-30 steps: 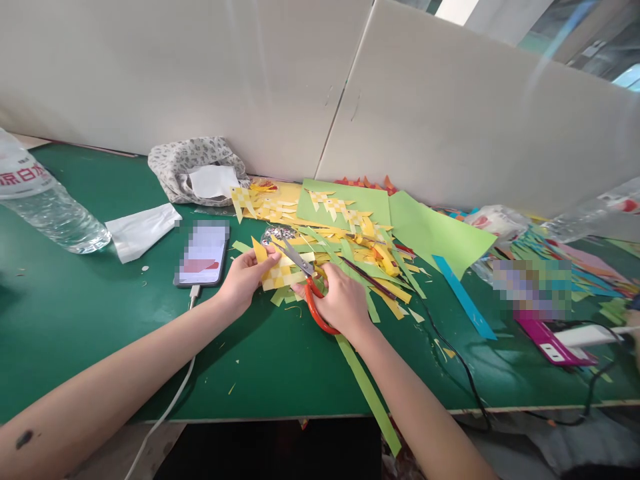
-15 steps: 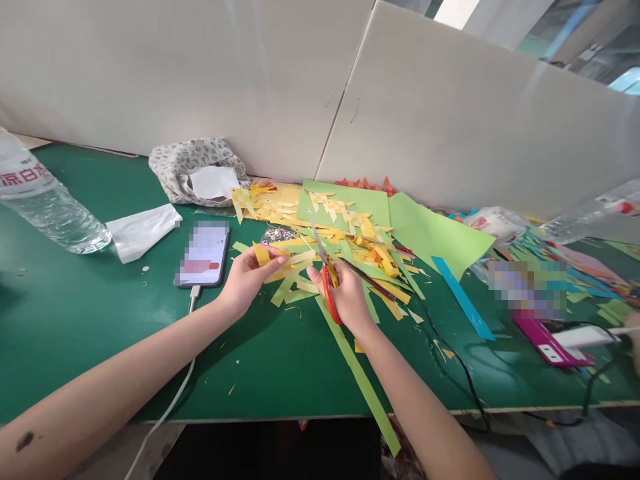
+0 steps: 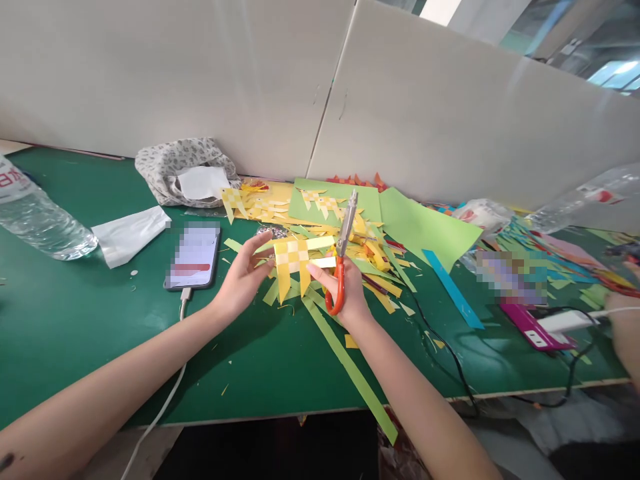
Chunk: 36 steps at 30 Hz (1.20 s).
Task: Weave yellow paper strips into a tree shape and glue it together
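Observation:
My right hand (image 3: 353, 290) holds orange-handled scissors (image 3: 341, 260), blades closed and pointing up. The same hand's thumb pinches a yellow and white checkered woven paper piece (image 3: 293, 257), with pointed ends hanging down and pale strips stretching right. Beside that piece's left edge is my left hand (image 3: 243, 280), open, its thumb and fingers apart; whether a fingertip still touches the paper is hard to see. Behind and below lie yellow and green paper strips, and a long green strip (image 3: 350, 367) runs over the table's front edge.
A phone (image 3: 193, 257) on a white cable lies left, near a tissue (image 3: 131, 235) and a water bottle (image 3: 40, 213). Green sheets (image 3: 430, 227), woven paper pieces (image 3: 320, 200) and a patterned cloth bag (image 3: 175, 167) line the partition. Another person's arm (image 3: 627, 327) shows at right.
The woven paper has turned to face me, now pinched by my right hand. My left fingers have loosened and spread. The scissors tilt more upright, blades closed.

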Tool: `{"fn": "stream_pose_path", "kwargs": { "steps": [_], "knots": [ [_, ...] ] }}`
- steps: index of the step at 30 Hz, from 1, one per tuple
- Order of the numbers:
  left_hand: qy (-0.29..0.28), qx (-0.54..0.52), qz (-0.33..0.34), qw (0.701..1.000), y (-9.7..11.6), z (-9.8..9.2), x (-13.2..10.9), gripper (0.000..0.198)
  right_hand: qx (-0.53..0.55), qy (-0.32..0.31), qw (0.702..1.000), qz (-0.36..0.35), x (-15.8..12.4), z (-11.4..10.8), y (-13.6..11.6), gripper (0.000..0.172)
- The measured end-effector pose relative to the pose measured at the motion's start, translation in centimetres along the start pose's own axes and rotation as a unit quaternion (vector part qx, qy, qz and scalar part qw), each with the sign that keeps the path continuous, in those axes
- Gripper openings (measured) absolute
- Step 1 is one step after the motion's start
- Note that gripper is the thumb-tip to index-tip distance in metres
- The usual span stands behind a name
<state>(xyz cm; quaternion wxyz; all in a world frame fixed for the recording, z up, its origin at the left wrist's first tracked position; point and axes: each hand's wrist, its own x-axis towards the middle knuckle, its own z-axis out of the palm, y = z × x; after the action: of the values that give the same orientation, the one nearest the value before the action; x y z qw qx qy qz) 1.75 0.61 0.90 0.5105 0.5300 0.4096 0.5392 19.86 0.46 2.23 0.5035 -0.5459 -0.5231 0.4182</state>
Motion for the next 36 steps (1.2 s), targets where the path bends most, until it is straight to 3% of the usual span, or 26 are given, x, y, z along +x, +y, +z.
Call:
{"fn": "stream_pose_path", "kwargs": {
  "steps": [3, 5, 10, 14, 21, 23, 27, 32, 36],
  "knots": [
    [-0.032, -0.127, -0.134, 0.982, 0.46, 0.01, 0.19, 0.044, -0.008, -0.004, 1.000, -0.004, -0.07, 0.01, -0.04, 0.039],
    [-0.072, -0.132, -0.158, 0.976, 0.59, 0.13, 0.11, 0.044, -0.022, -0.018, 1.000, 0.005, -0.14, 0.05, -0.05, 0.039],
    [-0.106, -0.071, -0.144, 0.981, 0.23, 0.43, -0.21, 0.040, -0.037, -0.035, 0.999, 0.000, -0.20, 0.12, -0.04, 0.040],
    [-0.096, -0.049, -0.147, 0.983, -0.08, 0.34, -0.17, 0.026, -0.025, -0.064, 0.998, -0.005, -0.04, 0.20, 0.23, 0.034],
    [-0.079, -0.024, -0.133, 0.988, -0.01, 0.23, -0.14, 0.024, -0.005, -0.125, 0.992, -0.002, -0.11, 0.48, 0.37, 0.034],
    [-0.050, -0.028, -0.131, 0.990, 0.02, 0.18, -0.04, 0.031, 0.000, -0.097, 0.995, -0.003, -0.11, 0.41, 0.31, 0.035],
    [0.013, 0.001, -0.092, 0.996, -0.14, -0.11, -0.01, 0.042, 0.044, 0.025, 0.998, -0.022, 0.17, -0.04, 0.41, 0.034],
    [-0.022, 0.085, 0.008, 0.996, -0.20, -0.37, -0.63, 0.056, 0.091, 0.113, 0.988, -0.050, 0.57, -0.39, 0.46, 0.032],
    [-0.012, 0.131, 0.073, 0.989, 0.05, -0.26, -0.63, 0.057, 0.107, 0.128, 0.985, -0.052, 0.72, -0.46, 0.47, 0.031]
  ]
}}
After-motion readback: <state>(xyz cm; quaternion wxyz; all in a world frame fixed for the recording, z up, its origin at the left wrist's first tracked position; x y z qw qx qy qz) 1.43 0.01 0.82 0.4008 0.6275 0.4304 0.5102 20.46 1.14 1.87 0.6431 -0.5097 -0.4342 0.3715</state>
